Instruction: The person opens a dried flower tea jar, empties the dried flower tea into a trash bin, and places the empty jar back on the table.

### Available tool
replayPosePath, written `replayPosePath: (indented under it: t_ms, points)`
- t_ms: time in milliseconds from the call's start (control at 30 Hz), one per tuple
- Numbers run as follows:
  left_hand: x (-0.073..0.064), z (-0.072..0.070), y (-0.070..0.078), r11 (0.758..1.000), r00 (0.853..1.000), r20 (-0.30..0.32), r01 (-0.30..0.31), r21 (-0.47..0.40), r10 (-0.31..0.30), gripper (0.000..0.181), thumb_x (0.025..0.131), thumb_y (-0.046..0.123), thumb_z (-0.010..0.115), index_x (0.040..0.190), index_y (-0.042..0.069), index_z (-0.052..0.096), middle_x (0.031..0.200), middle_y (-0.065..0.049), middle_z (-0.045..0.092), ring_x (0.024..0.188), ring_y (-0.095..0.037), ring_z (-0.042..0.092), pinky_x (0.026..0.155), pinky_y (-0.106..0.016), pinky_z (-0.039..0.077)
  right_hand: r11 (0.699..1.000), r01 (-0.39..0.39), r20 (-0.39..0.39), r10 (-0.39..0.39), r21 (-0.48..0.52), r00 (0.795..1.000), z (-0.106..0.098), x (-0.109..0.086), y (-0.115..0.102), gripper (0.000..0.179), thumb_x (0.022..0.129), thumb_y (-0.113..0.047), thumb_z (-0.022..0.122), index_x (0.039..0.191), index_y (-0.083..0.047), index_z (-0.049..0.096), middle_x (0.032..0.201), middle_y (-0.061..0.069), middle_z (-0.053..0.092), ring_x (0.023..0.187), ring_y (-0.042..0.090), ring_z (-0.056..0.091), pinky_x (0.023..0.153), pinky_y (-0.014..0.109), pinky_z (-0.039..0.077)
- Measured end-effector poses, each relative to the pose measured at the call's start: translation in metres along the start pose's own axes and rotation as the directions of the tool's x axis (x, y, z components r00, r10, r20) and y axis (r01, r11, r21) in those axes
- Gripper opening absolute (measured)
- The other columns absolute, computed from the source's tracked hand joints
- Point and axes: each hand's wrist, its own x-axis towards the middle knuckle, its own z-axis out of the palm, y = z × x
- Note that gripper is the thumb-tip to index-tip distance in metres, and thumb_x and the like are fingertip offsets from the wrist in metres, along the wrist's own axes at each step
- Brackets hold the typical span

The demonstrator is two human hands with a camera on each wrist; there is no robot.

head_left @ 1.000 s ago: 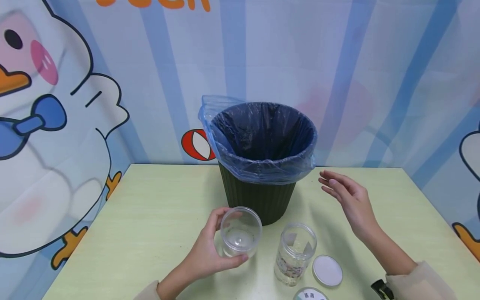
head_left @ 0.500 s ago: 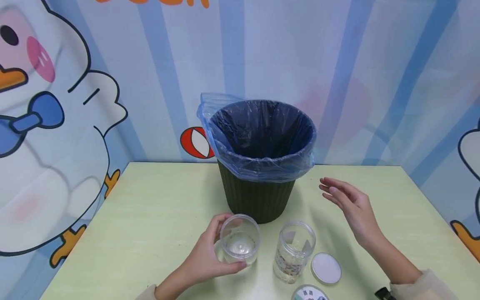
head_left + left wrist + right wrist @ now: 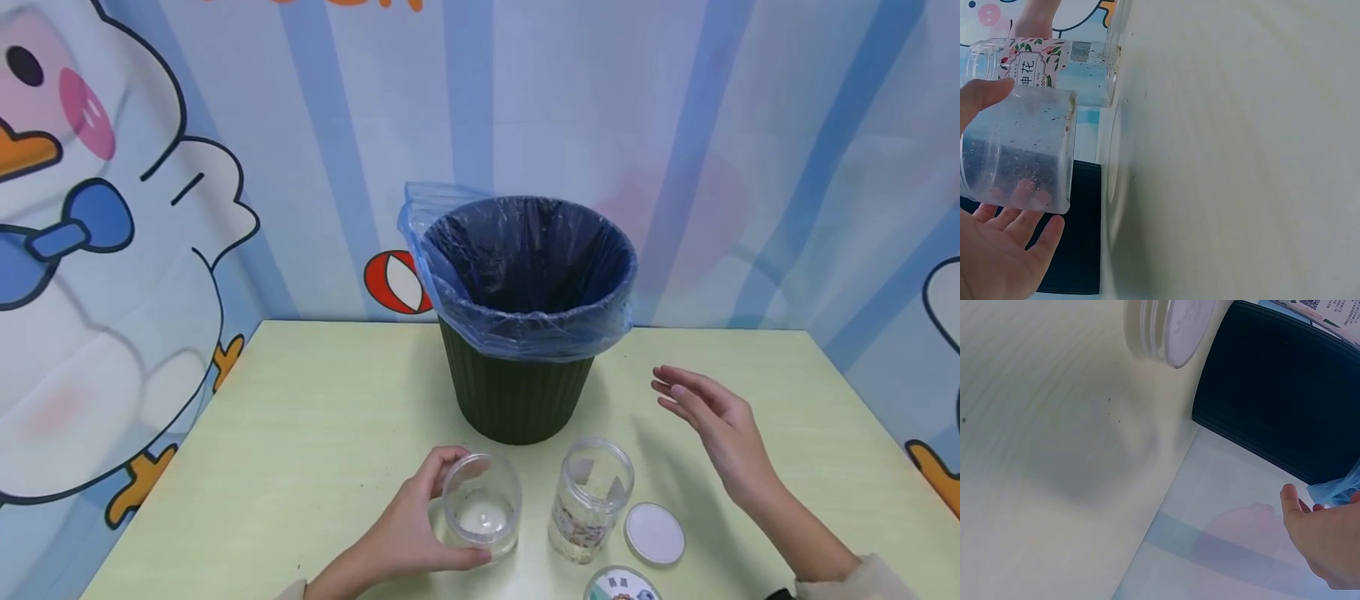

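Note:
My left hand (image 3: 408, 533) grips a clear plastic jar (image 3: 483, 521) without a lid, thumb on the near side and fingers round the far side. Small dark specks dot its wall in the left wrist view, where its base (image 3: 1069, 156) is close over the tabletop. Just right of it stands a second, taller clear jar (image 3: 588, 508), also lidless, with a floral label (image 3: 1032, 62). My right hand (image 3: 720, 425) hovers right of the bin over the table, fingers loosely bent and holding nothing. A white lid (image 3: 654, 534) lies beside the taller jar, and a printed lid (image 3: 621, 585) lies nearer me.
A dark ribbed trash bin (image 3: 521, 400) lined with a blue plastic bag (image 3: 525, 333) stands behind the jars, towards the table's back edge. The pale table (image 3: 315, 417) meets a cartoon-printed backdrop (image 3: 570, 100) behind and at both sides.
My left hand has lowered the jar towards the table and nearer to me. My right hand has come down slightly and shifted a little right. The other jar and lids stay put.

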Motion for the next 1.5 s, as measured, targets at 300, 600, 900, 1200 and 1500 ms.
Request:
replayPosePath:
  t_ms: [300,600,900,1200,1500]
  points:
    - [-0.01,0.007,0.001,0.997,0.994,0.085,0.07,-0.045,-0.066,0.085,0.067,0.03,0.094,0.134,0.024,0.042,0.129,0.0,0.062,0.117,-0.023,0.06,0.101,-0.038,0.045,1.0,-0.018,-0.002,0.018,0.005,1.0,-0.005,-0.006,0.002,0.038,0.105,-0.006,0.048,0.135,0.017,0.048,0.128,-0.002,0.065,0.118,0.012,0.061,0.097,0.024,0.047]
    - [-0.013,0.012,0.001,0.999,0.985,0.168,0.048,0.005,-0.048,0.087,0.068,0.032,0.093,0.135,0.027,0.039,0.13,0.002,0.061,0.118,-0.02,0.058,0.101,-0.034,0.043,1.0,-0.02,-0.017,0.02,0.008,1.0,-0.01,-0.008,0.0,0.039,0.105,-0.006,0.049,0.134,0.019,0.047,0.126,-0.001,0.066,0.116,0.012,0.063,0.096,0.025,0.048]
    - [-0.014,0.012,0.001,0.993,0.967,0.225,0.113,0.039,-0.119,0.086,0.07,0.036,0.092,0.136,0.029,0.038,0.132,0.004,0.057,0.122,-0.016,0.053,0.104,-0.036,0.041,0.999,-0.052,-0.037,0.052,-0.013,0.998,-0.011,-0.01,-0.001,0.041,0.105,-0.009,0.049,0.136,0.019,0.045,0.126,-0.002,0.066,0.117,0.013,0.062,0.097,0.025,0.048]
    - [-0.015,0.011,0.002,0.993,0.966,0.232,0.102,0.058,-0.113,0.086,0.07,0.033,0.092,0.136,0.029,0.036,0.131,0.003,0.057,0.121,-0.018,0.053,0.104,-0.036,0.042,0.999,-0.047,-0.028,0.048,0.006,0.998,-0.011,-0.013,0.001,0.037,0.105,-0.007,0.05,0.133,0.017,0.05,0.124,-0.002,0.067,0.116,0.012,0.063,0.096,0.024,0.048]
    - [-0.018,0.012,-0.001,0.992,0.962,0.244,0.128,0.008,-0.126,0.087,0.072,0.032,0.091,0.139,0.023,0.036,0.135,0.003,0.055,0.124,-0.019,0.051,0.105,-0.036,0.04,0.998,-0.068,-0.032,0.068,-0.012,0.997,-0.012,-0.016,0.004,0.038,0.105,-0.007,0.049,0.133,0.018,0.049,0.125,-0.003,0.067,0.116,0.011,0.063,0.096,0.024,0.048]
